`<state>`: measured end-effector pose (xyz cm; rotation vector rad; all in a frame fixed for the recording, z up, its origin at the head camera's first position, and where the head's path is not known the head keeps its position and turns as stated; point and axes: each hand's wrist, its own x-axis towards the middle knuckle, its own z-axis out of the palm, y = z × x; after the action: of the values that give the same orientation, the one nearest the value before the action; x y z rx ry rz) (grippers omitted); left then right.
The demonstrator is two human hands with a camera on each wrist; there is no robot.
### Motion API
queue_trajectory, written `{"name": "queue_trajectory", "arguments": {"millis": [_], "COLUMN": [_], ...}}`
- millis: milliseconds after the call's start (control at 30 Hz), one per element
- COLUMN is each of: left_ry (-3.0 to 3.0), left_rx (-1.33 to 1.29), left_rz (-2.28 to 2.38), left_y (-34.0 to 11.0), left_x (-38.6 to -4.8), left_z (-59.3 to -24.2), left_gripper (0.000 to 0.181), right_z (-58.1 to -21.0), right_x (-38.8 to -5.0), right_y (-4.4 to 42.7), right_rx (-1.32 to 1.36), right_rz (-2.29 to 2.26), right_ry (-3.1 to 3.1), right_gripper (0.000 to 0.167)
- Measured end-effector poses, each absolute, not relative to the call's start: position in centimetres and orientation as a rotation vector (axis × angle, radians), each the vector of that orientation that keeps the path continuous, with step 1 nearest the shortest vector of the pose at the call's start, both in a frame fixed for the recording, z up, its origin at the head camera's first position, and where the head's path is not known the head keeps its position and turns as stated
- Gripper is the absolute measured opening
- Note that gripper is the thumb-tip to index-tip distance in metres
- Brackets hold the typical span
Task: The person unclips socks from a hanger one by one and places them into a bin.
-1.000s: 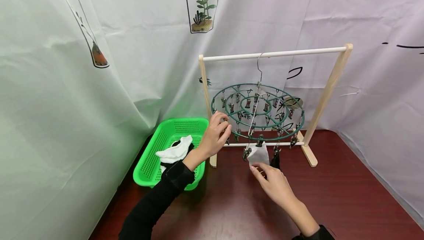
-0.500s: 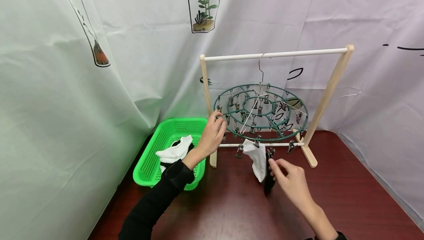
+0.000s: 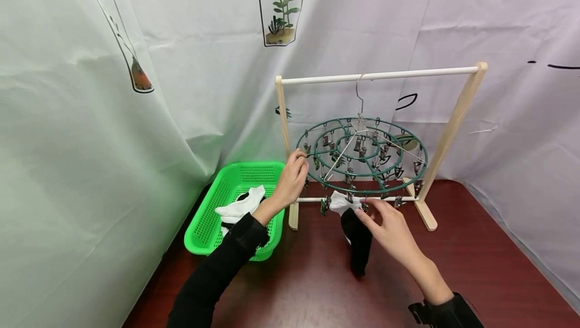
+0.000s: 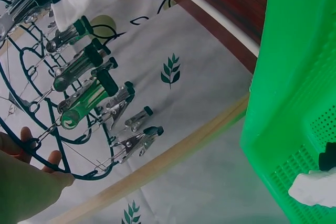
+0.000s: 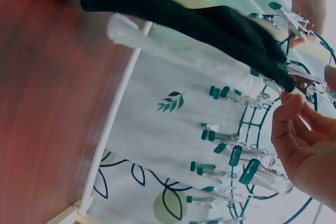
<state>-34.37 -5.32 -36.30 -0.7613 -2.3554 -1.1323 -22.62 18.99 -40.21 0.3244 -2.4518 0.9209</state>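
My left hand (image 3: 290, 179) grips the left edge of a round green clip hanger (image 3: 353, 174); the left wrist view shows fingers (image 4: 25, 141) curled around its outer ring. A black sock (image 3: 359, 240) dangles from a metal clip (image 5: 303, 83) on the near side. Thumb and fingers of my right hand (image 3: 395, 230) pinch at this clip, by the sock's upper end. Right behind the black sock hangs a white sock (image 3: 338, 202), held by a neighbouring clip and partly covered. The exact contact of the right fingertips is hard to make out.
A wooden stand with a white top bar (image 3: 317, 80) carries the hanger. Left of it, a green basket (image 3: 199, 227) contains white (image 3: 240, 210) and black cloth pieces. Several clips hang around the rings. Patterned white fabric backs the dark red table (image 3: 312, 288).
The hanger has shifted slightly right and turned a little. My right hand moved from the white sock to the black sock's clip, and the black sock swung left in front of the white one.
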Motion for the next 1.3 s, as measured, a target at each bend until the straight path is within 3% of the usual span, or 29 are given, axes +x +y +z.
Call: {"name": "queue_trajectory", "arguments": {"millis": [533, 867, 1133, 1300], "left_ry": [-2.333, -2.083, -1.793, -2.203], "left_rx": [-0.807, -0.767, -0.964, -0.971], "left_rz": [-1.137, -1.252, -0.96, -1.062], "left_y": [-5.6, -4.0, -2.5, -2.0], "left_x": [-34.3, -28.6, -24.8, -24.0], "left_z": [-36.4, -36.3, -40.3, -43.8], "left_gripper": [0.029, 0.029, 0.019, 0.022], "right_z": [-39.9, -40.0, -40.3, -40.4], "right_x": [-23.7, -23.5, -23.6, -23.5], "right_y": [18.6, 18.7, 18.5, 18.4], "right_rx": [0.374, 0.378, 0.378, 0.406], "right_rz": [0.851, 0.87, 0.857, 0.853], "right_ry": [-2.491, -2.522, -2.558, -2.546], "right_gripper": [0.023, 0.029, 0.025, 0.026]}}
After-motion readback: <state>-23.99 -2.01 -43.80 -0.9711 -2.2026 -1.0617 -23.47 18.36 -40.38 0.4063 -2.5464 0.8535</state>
